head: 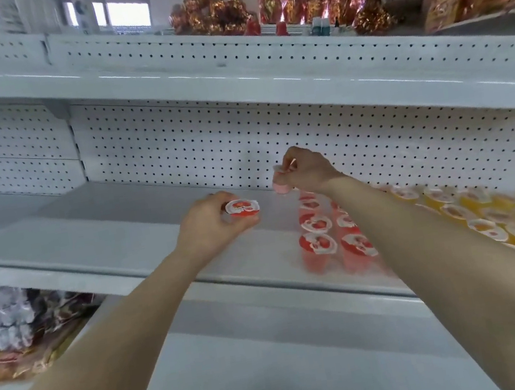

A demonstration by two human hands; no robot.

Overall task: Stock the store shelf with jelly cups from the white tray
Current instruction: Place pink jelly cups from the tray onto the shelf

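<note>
Jelly cups (242, 208) go down now: left hand (209, 227) grips one, right hand (307, 170) pinches one; set both by red rows (319, 235) below.

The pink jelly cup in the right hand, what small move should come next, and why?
Probably lower it onto the shelf at the back end of the pink rows. The right hand pinches the pink jelly cup just above that spot, close to the pegboard, and the rows lead straight to it. The left hand holds a second cup, likely next.
</note>
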